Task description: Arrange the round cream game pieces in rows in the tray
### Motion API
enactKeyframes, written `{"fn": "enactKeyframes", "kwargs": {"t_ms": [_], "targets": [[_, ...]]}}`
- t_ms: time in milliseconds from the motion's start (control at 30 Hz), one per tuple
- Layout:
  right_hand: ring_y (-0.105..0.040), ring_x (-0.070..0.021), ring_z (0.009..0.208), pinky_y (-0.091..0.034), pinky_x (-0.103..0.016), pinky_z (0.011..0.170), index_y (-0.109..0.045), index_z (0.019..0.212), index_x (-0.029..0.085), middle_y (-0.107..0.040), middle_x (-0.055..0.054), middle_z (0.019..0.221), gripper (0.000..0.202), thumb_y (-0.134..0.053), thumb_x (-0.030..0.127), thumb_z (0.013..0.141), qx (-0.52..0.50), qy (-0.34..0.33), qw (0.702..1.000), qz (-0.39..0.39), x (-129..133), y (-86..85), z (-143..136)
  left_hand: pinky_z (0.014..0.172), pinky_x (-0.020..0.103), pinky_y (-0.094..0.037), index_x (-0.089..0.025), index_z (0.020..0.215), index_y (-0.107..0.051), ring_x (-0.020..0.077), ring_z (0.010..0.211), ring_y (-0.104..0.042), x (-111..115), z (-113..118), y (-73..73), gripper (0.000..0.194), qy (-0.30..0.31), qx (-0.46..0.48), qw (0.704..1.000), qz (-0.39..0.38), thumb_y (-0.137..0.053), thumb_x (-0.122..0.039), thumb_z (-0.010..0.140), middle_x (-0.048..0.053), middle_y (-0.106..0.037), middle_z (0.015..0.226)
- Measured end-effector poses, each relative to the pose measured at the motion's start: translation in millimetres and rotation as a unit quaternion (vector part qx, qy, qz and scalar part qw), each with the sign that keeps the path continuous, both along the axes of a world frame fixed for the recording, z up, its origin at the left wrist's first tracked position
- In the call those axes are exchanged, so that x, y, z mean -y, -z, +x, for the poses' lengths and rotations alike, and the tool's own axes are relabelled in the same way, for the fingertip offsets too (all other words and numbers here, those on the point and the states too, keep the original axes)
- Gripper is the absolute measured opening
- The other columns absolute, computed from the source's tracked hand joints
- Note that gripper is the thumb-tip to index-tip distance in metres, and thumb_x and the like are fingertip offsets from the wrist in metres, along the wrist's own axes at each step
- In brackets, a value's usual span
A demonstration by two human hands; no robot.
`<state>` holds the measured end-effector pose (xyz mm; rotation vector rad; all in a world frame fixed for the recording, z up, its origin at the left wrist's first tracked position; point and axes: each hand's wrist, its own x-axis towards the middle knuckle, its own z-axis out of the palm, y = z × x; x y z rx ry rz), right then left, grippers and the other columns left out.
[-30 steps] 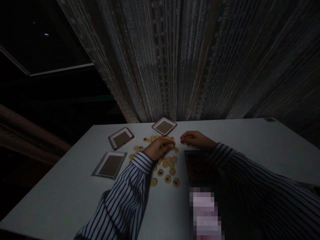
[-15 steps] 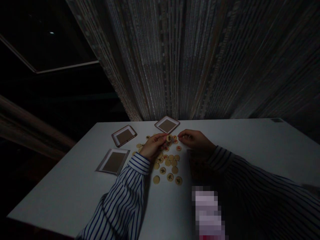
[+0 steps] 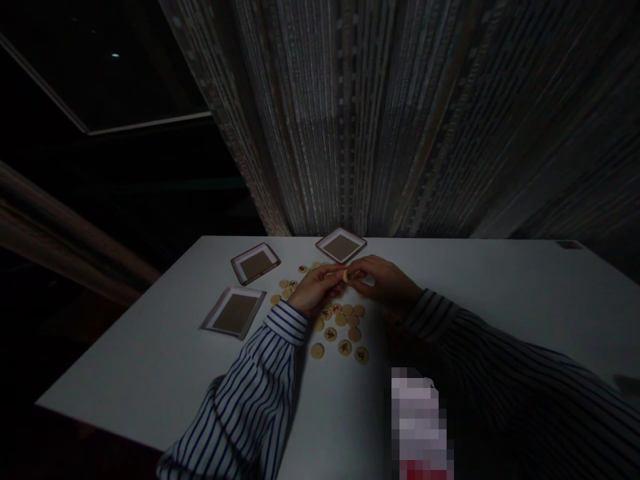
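Between my two hands is a round Chinese chess piece (image 3: pixel 347 276) with a dark character on it. My left hand (image 3: pixel 316 291) is closed, pinching this piece between thumb and fingers. The fingertips of my right hand (image 3: pixel 383 280) are bent against the same piece from the other side. Several more wooden Chinese chess pieces (image 3: pixel 345 347) lie scattered on the white table below and to the left, some with black or red characters, some plain side up. Part of the group is hidden under my hands.
A shallow box half (image 3: pixel 256 264) and a packet-like tray (image 3: pixel 234 312) lie left of the pieces; another shallow box half (image 3: pixel 341 245) lies behind them. The white table (image 3: pixel 145 373) ends at a string curtain (image 3: pixel 310 120). A small dark card-like item (image 3: pixel 569 245) is at the far right corner.
My right hand has moved left and met the chess piece that my left hand holds. The camera view has shifted slightly.
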<state>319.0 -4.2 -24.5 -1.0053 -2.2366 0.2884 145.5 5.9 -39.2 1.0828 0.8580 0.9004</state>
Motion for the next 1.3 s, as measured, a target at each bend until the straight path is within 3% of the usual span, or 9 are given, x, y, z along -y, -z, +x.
{"fn": "enactKeyframes", "kwargs": {"t_ms": [167, 300, 467, 633, 933, 1300], "targets": [[-0.057, -0.0196, 0.079, -0.041, -0.031, 0.074, -0.063, 0.086, 0.018, -0.066, -0.007, 0.083, 0.016, -0.054, 0.028, 0.076, 0.086, 0.032, 0.996, 0.002, -3.4, 7.9, -0.5, 0.059, 0.022, -0.043, -0.011, 0.095, -0.062, 0.0103, 0.062, -0.058, 6.0, -7.9, 6.1, 0.03, -0.053, -0.105, 0.991, 0.062, -0.065, -0.03, 0.072, 0.002, -0.064, 0.069], [-0.057, -0.0212, 0.084, -0.036, -0.031, 0.072, -0.064, 0.088, 0.019, -0.067, -0.008, 0.088, 0.018, -0.052, 0.028, 0.078, 0.196, 0.042, 0.98, -0.015, -6.6, 14.7, -1.4, 0.069, 0.025, -0.046, -0.011, 0.091, -0.063, 0.0137, 0.075, -0.06, 17.1, -21.9, 7.7, 0.02, -0.093, -0.225, 0.957, 0.159, -0.058, -0.022, 0.075, 0.005, -0.067, 0.083], [-0.057, -0.0209, 0.082, -0.031, -0.031, 0.065, -0.064, 0.083, 0.02, -0.067, -0.008, 0.083, 0.019, -0.046, 0.026, 0.081, 0.307, 0.036, 0.951, -0.005, -6.8, 19.5, -6.4, 0.069, 0.027, -0.047, -0.015, 0.092, -0.066, 0.0159, 0.074, -0.06, 33.8, -36.5, 9.7, 0.021, -0.052, -0.401, 0.874, 0.271, -0.053, -0.023, 0.078, 0.005, -0.068, 0.085], [-0.055, -0.0218, 0.086, -0.029, -0.031, 0.065, -0.062, 0.077, 0.018, -0.067, -0.008, 0.082, 0.015, -0.047, 0.023, 0.078, 0.375, 0.015, 0.927, 0.001, -5.4, 20.4, -11.2, 0.082, 0.031, -0.044, -0.019, 0.096, -0.066, 0.0186, 0.088, -0.059, 47.7, -36.5, 11.1, 0.022, 0.03, -0.496, 0.789, 0.362, -0.056, -0.021, 0.077, 0.005, -0.068, 0.093], [-0.055, -0.0226, 0.085, -0.028, -0.033, 0.065, -0.062, 0.074, 0.018, -0.067, -0.01, 0.083, 0.016, -0.047, 0.023, 0.079, 0.4, 0.002, 0.917, -0.002, -2.7, 21.0, -15.6, 0.08, 0.035, -0.043, -0.016, 0.103, -0.063, 0.0233, 0.088, -0.057, 56.8, -24.1, 15.3, 0.029, 0.093, -0.592, 0.694, 0.398, -0.059, -0.026, 0.076, 0.009, -0.066, 0.09], [-0.051, -0.0225, 0.095, -0.026, -0.032, 0.065, -0.064, 0.09, 0.02, -0.067, -0.007, 0.096, 0.021, -0.045, 0.025, 0.084, 0.394, 0.009, 0.919, -0.026, 2.0, 11.0, -9.8, 0.075, 0.036, -0.044, -0.015, 0.087, -0.064, 0.025, 0.087, -0.057, 64.3, -4.4, 12.9, 0.019, 0.081, -0.658, 0.635, 0.397, -0.051, -0.028, 0.08, 0.011, -0.065, 0.086]]}}
